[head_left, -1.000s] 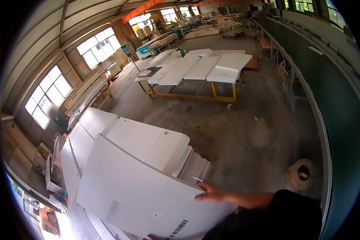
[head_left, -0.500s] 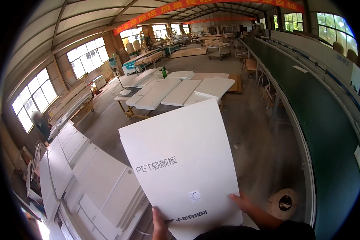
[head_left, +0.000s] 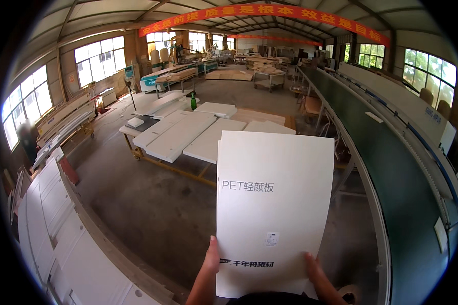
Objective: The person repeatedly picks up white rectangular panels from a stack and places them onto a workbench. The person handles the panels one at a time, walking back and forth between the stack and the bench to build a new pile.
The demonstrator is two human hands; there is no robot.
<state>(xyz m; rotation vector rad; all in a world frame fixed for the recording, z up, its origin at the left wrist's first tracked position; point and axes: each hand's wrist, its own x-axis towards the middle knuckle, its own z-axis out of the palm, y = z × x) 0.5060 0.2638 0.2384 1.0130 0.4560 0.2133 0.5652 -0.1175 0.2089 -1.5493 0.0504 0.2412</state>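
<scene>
Between my two hands I hold a large white board (head_left: 275, 157), upright in front of me, with dark printing and a small label on its face. A second edge along its left and top suggests more than one sheet; I cannot tell for sure. My left hand (head_left: 212, 256) is closed on the lower left edge, thumb toward the face. The right hand (head_left: 312, 264) grips the lower right side, its thumb or fingertip on the face and the remaining fingers hidden behind the board.
Ahead, white panels (head_left: 175, 132) lie on a low yellow-framed table with a green bottle (head_left: 193, 101). More white panels (head_left: 76, 239) are stacked at left. A long machine with a green bed (head_left: 392, 168) runs along the right. A person (head_left: 28, 140) stands at far left.
The board has swung rightward in view and now stands straighter, with both hands still on it. My view has turned left to right, so the left panel stack sits farther left.
</scene>
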